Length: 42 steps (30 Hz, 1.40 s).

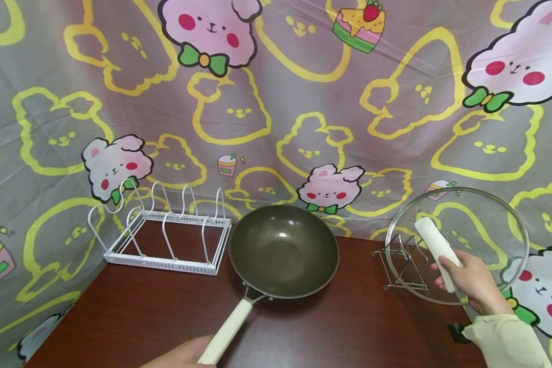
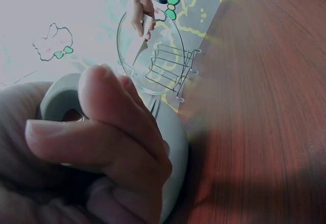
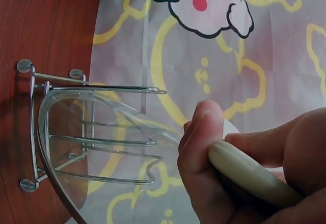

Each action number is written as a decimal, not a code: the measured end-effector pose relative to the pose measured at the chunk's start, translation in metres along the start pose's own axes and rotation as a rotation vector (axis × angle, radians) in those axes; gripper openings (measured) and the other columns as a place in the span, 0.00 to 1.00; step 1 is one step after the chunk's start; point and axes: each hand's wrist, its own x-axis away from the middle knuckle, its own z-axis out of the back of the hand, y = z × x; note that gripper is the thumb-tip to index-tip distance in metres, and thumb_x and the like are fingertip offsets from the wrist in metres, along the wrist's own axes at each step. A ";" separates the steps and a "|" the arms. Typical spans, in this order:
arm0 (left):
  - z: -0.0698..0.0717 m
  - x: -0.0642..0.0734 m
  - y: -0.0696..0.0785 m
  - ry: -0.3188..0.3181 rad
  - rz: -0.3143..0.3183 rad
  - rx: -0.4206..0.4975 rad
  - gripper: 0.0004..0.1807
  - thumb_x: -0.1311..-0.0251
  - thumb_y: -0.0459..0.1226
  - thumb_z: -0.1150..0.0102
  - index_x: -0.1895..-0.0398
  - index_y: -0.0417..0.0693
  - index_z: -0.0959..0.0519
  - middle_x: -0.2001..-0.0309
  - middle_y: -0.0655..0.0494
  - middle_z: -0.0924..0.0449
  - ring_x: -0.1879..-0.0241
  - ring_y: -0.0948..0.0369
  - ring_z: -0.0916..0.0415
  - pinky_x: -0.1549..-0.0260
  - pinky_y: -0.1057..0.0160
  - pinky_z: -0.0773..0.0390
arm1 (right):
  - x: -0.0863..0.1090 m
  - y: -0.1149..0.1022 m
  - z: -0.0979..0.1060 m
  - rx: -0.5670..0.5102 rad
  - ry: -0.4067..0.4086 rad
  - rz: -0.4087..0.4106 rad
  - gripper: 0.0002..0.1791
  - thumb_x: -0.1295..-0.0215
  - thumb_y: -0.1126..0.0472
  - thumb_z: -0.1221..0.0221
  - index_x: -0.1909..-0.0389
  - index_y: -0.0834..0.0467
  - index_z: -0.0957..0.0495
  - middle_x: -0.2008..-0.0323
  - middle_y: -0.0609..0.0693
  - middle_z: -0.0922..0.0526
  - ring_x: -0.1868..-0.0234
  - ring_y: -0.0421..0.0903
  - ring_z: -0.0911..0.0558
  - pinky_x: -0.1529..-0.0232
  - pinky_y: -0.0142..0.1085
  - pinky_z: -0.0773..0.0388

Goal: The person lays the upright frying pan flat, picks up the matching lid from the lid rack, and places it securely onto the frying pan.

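A dark wok (image 1: 282, 250) with a cream handle (image 1: 227, 329) is at the middle of the table. My left hand (image 1: 184, 353) grips the end of that handle; its fingers (image 2: 117, 127) curl round it in the left wrist view. On the right, my right hand (image 1: 471, 278) holds a clear glass lid (image 1: 492, 225) upright by its cream bar handle (image 1: 434, 245). Behind the lid stands a small wire rack (image 1: 397, 266). In the right wrist view the lid's rim (image 3: 43, 142) is at the rack's wires; whether it rests in a slot I cannot tell.
A white rack (image 1: 165, 263) with several upright loops stands at the back left, close beside the wok. Behind everything hangs a patterned cloth (image 1: 257, 153) along the far edge of the brown table (image 1: 349, 317).
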 end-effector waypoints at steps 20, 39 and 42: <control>-0.002 0.000 0.002 0.061 0.046 -0.017 0.18 0.42 0.35 0.39 0.49 0.36 0.24 0.66 0.59 0.23 0.65 0.69 0.24 0.64 0.70 0.26 | -0.002 -0.002 -0.004 0.020 0.049 -0.017 0.30 0.16 0.58 0.60 0.34 0.84 0.43 0.66 0.51 0.12 0.76 0.43 0.13 0.73 0.39 0.15; -0.004 0.001 0.007 0.065 0.087 0.027 0.20 0.42 0.34 0.39 0.47 0.34 0.25 0.65 0.55 0.24 0.64 0.66 0.23 0.63 0.70 0.25 | 0.003 -0.007 0.002 0.024 0.134 0.040 0.29 0.17 0.57 0.58 0.34 0.82 0.42 0.69 0.47 0.12 0.79 0.42 0.14 0.76 0.37 0.15; -0.004 0.001 0.007 0.071 0.102 0.030 0.21 0.43 0.34 0.39 0.47 0.35 0.25 0.64 0.54 0.24 0.64 0.65 0.23 0.63 0.70 0.26 | 0.004 -0.008 0.004 0.024 0.141 0.050 0.29 0.17 0.57 0.59 0.34 0.82 0.42 0.68 0.50 0.11 0.79 0.42 0.14 0.76 0.37 0.15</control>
